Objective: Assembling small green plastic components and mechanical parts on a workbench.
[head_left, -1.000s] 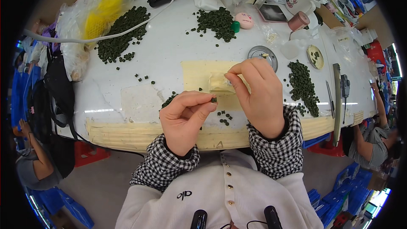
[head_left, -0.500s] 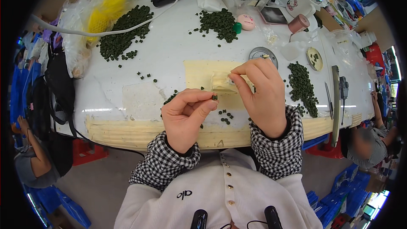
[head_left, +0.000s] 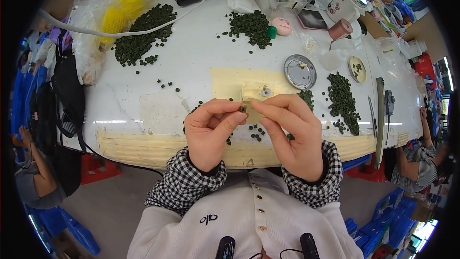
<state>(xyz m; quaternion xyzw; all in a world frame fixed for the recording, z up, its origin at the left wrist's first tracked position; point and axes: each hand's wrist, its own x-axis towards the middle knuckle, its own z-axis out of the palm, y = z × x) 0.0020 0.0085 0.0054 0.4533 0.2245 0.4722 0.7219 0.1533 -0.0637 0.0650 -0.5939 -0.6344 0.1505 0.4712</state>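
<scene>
Between the thumb and index finger of my left hand point(head_left: 207, 132) is a small dark green spool-shaped piece point(head_left: 243, 109). My right hand point(head_left: 298, 136) is closed in a pinch with its fingertips close beside that piece; whatever they hold is too small to make out. Just beyond my fingers sits a cream-coloured block point(head_left: 251, 90) with a small whitish ring point(head_left: 265, 92) at its right side. The block rests on a pale yellow sheet point(head_left: 225, 80) on the table. Loose green pieces point(head_left: 257, 133) lie beneath and between my hands.
Piles of similar green pieces lie at the far left point(head_left: 141, 38), far middle point(head_left: 250, 28) and right point(head_left: 341, 98). A round metal lid point(head_left: 300, 72), a pink thread spool point(head_left: 340, 28), a mug point(head_left: 342, 5) and tweezers point(head_left: 372, 115) stand or lie rightward. A white cable point(head_left: 129, 33) crosses the far left.
My right hand has come down and left from the cream block to the piece in my left hand. The ring and the metal lid now show more fully. My left hand has hardly moved.
</scene>
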